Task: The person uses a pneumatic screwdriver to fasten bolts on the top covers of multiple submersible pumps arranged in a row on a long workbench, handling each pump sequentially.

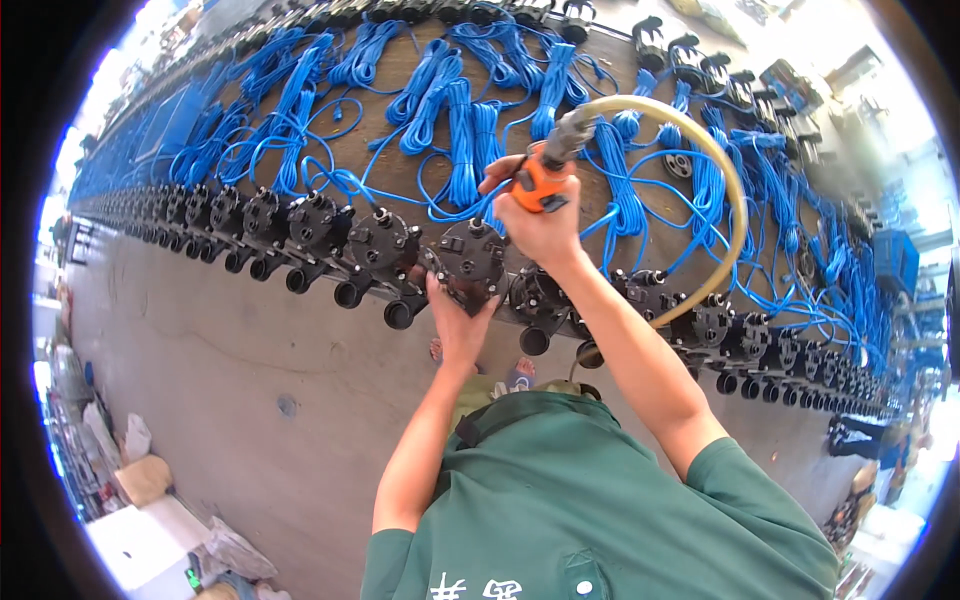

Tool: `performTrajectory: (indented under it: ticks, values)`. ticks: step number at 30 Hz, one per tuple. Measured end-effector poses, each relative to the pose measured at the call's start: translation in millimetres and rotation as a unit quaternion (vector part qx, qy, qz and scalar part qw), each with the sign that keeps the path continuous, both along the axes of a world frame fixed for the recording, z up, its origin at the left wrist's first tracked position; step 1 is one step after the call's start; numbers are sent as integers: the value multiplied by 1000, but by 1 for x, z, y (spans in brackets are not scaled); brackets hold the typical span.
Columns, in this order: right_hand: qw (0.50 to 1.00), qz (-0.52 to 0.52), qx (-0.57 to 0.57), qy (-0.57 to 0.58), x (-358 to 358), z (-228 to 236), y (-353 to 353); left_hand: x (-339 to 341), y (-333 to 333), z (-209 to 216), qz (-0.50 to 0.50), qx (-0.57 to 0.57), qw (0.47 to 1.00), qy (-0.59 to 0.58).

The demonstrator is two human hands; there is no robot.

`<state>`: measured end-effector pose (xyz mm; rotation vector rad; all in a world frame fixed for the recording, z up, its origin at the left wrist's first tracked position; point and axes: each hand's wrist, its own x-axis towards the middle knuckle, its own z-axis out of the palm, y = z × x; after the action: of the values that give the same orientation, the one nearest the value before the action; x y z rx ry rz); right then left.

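Just left of centre, a black pump housing (474, 258) stands at the near edge of the bench. My left hand (462, 318) is closed around its lower near side, with the fingers partly hidden behind it. My right hand (540, 222) grips an orange air screwdriver (541, 184) above and slightly right of that housing. The driver's tip is mostly hidden by my hand, so I cannot tell whether it touches the housing. A pale yellow hose (738, 180) leaves the tool's grey metal fitting (570, 135) and arcs to the right, back down toward the bench edge.
More black pump housings (378, 240) line the near edge on both sides, with round openings (398, 314) jutting out. Bundled blue cables (462, 145) and loose loops cover the brown bench top (400, 185). Another row of black units (575, 22) runs along the far edge.
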<state>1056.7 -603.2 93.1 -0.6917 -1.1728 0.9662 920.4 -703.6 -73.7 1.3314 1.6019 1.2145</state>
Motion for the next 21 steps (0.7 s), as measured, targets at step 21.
performTrajectory:
  ticks: [21]
  values:
    - [993,71,-47,-81,41,1,-84,45,-31,-46,-143,99,971,161]
